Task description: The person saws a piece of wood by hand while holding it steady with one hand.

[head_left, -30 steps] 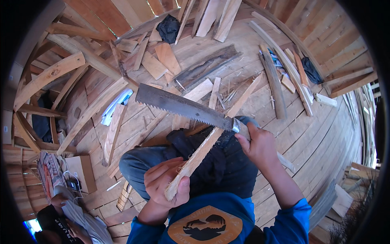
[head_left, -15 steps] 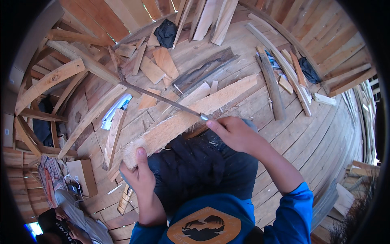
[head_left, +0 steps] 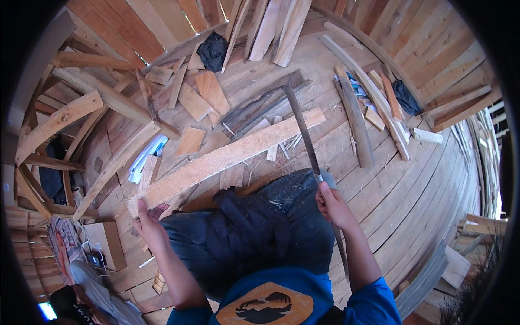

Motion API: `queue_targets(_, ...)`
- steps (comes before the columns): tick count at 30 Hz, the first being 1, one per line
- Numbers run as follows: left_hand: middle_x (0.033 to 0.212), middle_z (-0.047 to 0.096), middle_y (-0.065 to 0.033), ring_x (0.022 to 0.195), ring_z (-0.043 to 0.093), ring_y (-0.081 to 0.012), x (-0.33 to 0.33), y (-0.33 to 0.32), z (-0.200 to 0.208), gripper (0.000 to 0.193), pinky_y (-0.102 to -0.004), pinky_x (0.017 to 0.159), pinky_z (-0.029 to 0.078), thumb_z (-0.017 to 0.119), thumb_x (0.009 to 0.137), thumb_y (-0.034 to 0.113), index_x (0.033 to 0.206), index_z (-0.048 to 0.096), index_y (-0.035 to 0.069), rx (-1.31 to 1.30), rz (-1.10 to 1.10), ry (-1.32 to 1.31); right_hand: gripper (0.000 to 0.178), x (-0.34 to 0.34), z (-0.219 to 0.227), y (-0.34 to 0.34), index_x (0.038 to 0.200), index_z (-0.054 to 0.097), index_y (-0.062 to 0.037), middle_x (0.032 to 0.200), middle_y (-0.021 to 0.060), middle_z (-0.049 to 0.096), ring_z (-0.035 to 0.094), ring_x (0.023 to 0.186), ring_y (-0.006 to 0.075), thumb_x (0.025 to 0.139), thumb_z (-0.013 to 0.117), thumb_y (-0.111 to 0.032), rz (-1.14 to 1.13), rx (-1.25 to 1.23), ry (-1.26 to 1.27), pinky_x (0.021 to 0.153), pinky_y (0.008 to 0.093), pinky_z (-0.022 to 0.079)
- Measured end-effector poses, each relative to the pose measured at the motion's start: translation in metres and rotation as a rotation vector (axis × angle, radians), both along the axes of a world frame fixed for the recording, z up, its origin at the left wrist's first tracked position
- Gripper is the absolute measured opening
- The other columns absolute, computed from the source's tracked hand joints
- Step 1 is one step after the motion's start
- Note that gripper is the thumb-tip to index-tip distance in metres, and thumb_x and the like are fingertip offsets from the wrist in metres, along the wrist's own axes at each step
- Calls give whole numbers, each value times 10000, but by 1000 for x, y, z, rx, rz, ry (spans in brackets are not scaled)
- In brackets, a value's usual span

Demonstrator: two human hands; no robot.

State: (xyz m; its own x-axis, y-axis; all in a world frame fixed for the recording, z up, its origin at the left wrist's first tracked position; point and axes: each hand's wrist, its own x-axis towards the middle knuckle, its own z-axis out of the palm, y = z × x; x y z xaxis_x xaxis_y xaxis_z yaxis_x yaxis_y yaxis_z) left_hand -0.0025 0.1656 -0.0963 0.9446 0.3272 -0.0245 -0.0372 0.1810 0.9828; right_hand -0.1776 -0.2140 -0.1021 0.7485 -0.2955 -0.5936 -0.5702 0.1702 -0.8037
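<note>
Left hand (head_left: 152,226) is gripping the board (head_left: 216,161) at its left end, thumb on top; the fingers are partly hiding. Right hand (head_left: 335,207) is closing round the saw (head_left: 304,130) at its handle end, blade pointing away from the body. Board is slanting out past the knees, far end reaching over the scrap-strewn floor (head_left: 428,195). Blade is crossing the board near that end in this view; can't tell if they're touching.

Risks, my judgement: one-ended hold is leaving the far end free, so blade contact could twist or swing the board. Legs (head_left: 197,238) are sitting close to the saw; a slip could be catching a knee. Dark cloth (head_left: 260,225) is bunching on the lap and could be snagging teeth.
</note>
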Motion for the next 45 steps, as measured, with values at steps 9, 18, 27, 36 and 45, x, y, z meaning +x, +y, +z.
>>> queue_targets(9,819,642,-183,681,663,-249,39,-12,-6,328,-408,672,586,621,930,255,1026,508,-37,-119,61,-14,584,1,-31,-14,690,363,-135,504,-33,302,257,353,68,947,321,-658,-123,232,69,327,243,219)
queue_targets(18,820,633,-201,743,667,-258,77,-1,-52,395,-392,762,590,579,951,310,1081,449,-40,-147,109,124,578,2,-31,-23,697,361,-134,507,-35,289,237,363,65,946,331,-655,-99,328,82,333,238,204)
queue_targets(27,1233,556,-117,1159,534,-247,96,21,-100,401,-461,986,462,497,975,324,1230,423,23,-277,-70,423,568,2,-31,-28,714,370,-125,518,-35,280,232,375,64,951,348,-640,-82,384,78,338,239,201)
queue_targets(36,1379,465,-117,1264,452,-242,98,9,-105,600,-483,1027,383,535,941,345,1404,313,33,-179,-203,621,564,-1,-33,-31,717,369,-123,520,-29,283,239,377,69,962,322,-629,-48,426,13,345,241,206)
queue_targets(45,1257,533,-137,1168,516,-264,67,-72,-59,514,-436,973,420,577,918,376,1288,481,33,134,-503,401,584,-4,-36,-36,718,377,-118,533,-26,293,252,383,76,951,325,-651,-34,469,2,354,238,217)
